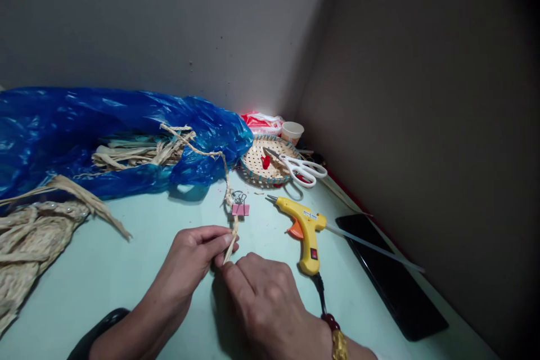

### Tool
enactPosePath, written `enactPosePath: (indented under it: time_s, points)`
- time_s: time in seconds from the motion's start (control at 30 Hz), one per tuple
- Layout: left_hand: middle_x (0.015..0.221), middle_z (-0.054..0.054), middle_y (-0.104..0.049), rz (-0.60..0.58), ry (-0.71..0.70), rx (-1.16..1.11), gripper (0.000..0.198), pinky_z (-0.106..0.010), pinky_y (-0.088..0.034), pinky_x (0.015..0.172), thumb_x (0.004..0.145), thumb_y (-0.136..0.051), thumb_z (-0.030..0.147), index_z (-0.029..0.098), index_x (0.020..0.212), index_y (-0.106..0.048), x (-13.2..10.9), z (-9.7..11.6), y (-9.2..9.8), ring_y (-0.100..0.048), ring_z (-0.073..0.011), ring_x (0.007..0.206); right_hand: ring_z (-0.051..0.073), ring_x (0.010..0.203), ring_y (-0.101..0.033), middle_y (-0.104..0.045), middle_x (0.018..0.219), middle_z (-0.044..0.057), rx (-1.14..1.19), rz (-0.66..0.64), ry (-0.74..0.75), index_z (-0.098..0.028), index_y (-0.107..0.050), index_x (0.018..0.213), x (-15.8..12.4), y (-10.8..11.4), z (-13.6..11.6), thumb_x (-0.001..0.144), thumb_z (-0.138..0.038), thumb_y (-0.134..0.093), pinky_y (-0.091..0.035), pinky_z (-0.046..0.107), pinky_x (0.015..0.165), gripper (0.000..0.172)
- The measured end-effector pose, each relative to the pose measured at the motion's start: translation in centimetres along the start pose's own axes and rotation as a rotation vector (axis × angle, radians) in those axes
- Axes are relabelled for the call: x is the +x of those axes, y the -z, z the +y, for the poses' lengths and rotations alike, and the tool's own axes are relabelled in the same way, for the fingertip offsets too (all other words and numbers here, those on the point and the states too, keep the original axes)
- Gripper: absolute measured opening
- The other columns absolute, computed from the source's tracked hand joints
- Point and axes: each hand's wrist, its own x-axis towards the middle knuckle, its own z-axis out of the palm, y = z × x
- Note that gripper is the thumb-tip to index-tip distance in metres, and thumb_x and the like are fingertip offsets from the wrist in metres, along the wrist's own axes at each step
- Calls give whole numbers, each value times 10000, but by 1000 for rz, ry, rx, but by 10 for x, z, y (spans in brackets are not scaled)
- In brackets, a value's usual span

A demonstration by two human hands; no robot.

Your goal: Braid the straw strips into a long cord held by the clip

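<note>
My left hand (pixel 192 256) pinches the near end of a twisted straw cord (pixel 230 236), its fingers closed on the strand. Right beside it my right hand (pixel 264 298) is curled shut on the same end, knuckles up. The cord runs away from me across the pale green table (pixel 139 270) to a bundle of dried straw strips (pixel 135 152). A pink binder clip (pixel 240 208) grips the cord just beyond my fingers. A yellow glue gun (pixel 304 230) lies to the right of my hands, its nozzle pointing left and away.
A blue plastic bag (pixel 63 129) holds the straw at the back left. Woven straw matting (pixel 29 242) lies at the left edge. A small woven tray (pixel 257 166) carries white-handled scissors (pixel 301 169); a paper cup (pixel 292 132) stands behind. A dark phone (pixel 392 281) lies at the right.
</note>
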Motion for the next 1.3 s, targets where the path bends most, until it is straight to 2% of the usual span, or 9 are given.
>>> enactPosePath:
  time_s: [0.13, 0.3, 0.47, 0.63, 0.73, 0.83, 0.97, 1.13, 1.3]
  points:
    - [583, 0, -629, 15, -34, 45, 183, -194, -260, 482, 589, -758, 308, 139, 659, -744, 0, 2, 3, -408, -82, 530, 163, 562, -485, -572, 650, 46, 89, 22, -65, -132, -568, 788, 2, 6, -1, 855, -88, -399, -316, 293, 477, 187]
    - [526, 14, -584, -5, -34, 22, 222, -194, -290, 504, 592, -759, 328, 131, 694, -757, 2, 0, 2, -391, -78, 515, 146, 584, -493, -574, 659, 48, 238, 19, -151, -108, -597, 807, 5, 7, -1, 891, -102, -416, -372, 265, 531, 200]
    - [487, 25, -547, -21, 8, -11, 240, -178, -217, 460, 593, -767, 323, 123, 724, -750, 5, -3, 2, -361, -57, 464, 147, 585, -485, -574, 657, 45, 233, 12, -139, -114, -601, 807, 4, 4, -3, 878, -99, -426, -359, 264, 528, 190]
    - [506, 16, -566, -72, 46, -19, 228, -173, -125, 425, 632, -750, 320, 127, 751, -734, 5, 0, 8, -306, -27, 413, 109, 550, -444, -515, 617, 2, 331, -35, -181, -144, -542, 719, 5, 14, 0, 846, -103, -457, -342, 239, 527, 159]
    - [409, 55, -479, -107, 62, -6, 230, -184, -88, 413, 662, -728, 329, 125, 767, -725, 5, 2, 11, -255, -22, 376, 82, 517, -423, -492, 597, -29, 397, -59, -350, -163, -509, 697, 7, 25, 7, 832, -114, -479, -317, 214, 507, 147]
    - [389, 49, -488, -128, 30, 27, 238, -197, -80, 403, 686, -698, 336, 110, 758, -719, 5, 3, 10, -235, -20, 358, 73, 496, -421, -488, 563, -48, 445, -61, -580, -173, -511, 705, 12, 32, 13, 872, -171, -492, -311, 200, 498, 168]
    - [385, 28, -536, -71, -29, 82, 235, -201, -109, 401, 682, -678, 312, 100, 769, -729, 3, 3, 3, -260, -30, 354, 83, 603, -514, -594, 688, -34, 611, -46, -687, -193, -555, 790, 18, 32, 12, 959, -257, -441, -378, 190, 582, 214]
    - [330, 47, -487, -23, -69, 90, 202, -201, -168, 410, 647, -670, 283, 109, 722, -740, 2, 2, -1, -347, -58, 361, 76, 579, -500, -569, 678, -39, 631, -71, -547, -199, -558, 851, 16, 24, 3, 979, -190, -391, -382, 180, 595, 210]
    - [331, 69, -437, -34, -34, 81, 210, -197, -160, 424, 633, -708, 296, 107, 715, -751, 3, 4, 3, -296, -47, 363, 110, 551, -503, -584, 675, -5, 339, -102, -256, -169, -535, 897, 7, 16, 3, 898, -86, -375, -349, 230, 527, 181]
